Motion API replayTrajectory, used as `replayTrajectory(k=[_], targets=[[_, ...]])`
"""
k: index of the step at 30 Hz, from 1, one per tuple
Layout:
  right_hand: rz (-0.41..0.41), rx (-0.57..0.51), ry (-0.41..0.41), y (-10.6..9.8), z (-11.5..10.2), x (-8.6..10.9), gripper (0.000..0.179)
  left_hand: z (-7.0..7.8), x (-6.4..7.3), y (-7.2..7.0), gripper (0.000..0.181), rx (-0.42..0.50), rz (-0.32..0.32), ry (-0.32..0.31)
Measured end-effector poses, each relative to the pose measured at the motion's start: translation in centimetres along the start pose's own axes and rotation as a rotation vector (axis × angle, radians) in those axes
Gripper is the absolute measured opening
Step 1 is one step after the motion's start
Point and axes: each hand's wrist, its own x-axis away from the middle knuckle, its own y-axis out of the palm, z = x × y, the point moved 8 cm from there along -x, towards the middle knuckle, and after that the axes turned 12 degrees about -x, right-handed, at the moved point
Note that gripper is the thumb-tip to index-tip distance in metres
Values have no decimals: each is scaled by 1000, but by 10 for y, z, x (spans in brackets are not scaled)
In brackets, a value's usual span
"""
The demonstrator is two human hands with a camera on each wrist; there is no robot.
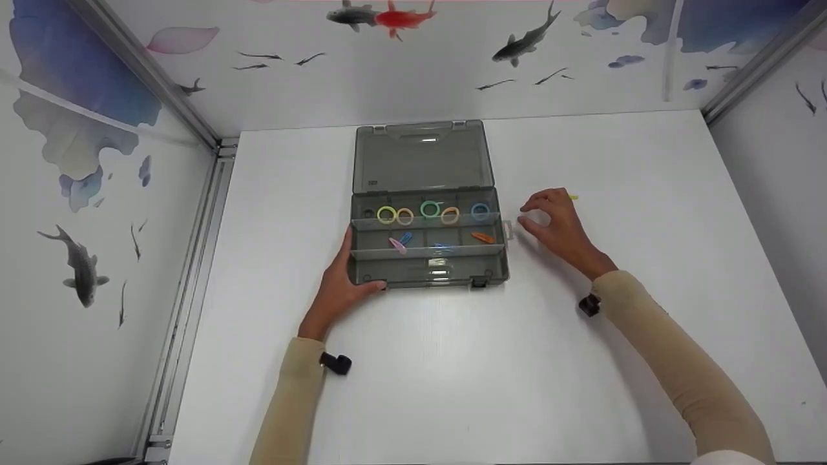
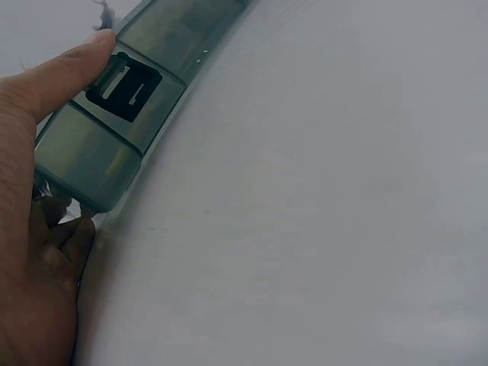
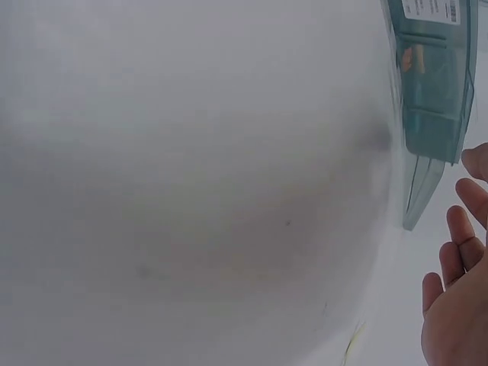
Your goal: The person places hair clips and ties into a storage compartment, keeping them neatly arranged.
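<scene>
A translucent grey plastic compartment box (image 1: pixel 404 268) lies on the table with its lid (image 1: pixel 423 161) swung back. Its back row has several coloured rings, among them a green ring (image 1: pixel 422 210) and a blue ring (image 1: pixel 472 211). Small snap hair clips lie in the middle row, including a pink clip (image 1: pixel 397 245) and an orange clip (image 1: pixel 482 237). My left hand (image 1: pixel 337 289) grips the box's front left corner, thumb by a black latch (image 2: pixel 126 88). Right of the box, my right hand (image 1: pixel 561 226) hovers with thumb and forefinger apart, nothing between them.
A small yellow piece (image 1: pixel 573 197) shows just past the right hand's knuckles, on the white table (image 1: pixel 439 387). A clear side tab (image 1: pixel 508 230) juts from the box's right side. Panels printed with fish (image 1: pixel 84 268) enclose the table at the back and sides.
</scene>
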Motion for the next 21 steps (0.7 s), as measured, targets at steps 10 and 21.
replayTrajectory(k=[10, 21], targets=[[77, 0, 132, -26, 27, 1, 11, -1, 1, -1, 134, -14, 1, -17], [111, 41, 199, -56, 54, 1, 15, 0, 1, 0, 134, -13, -2, -19]])
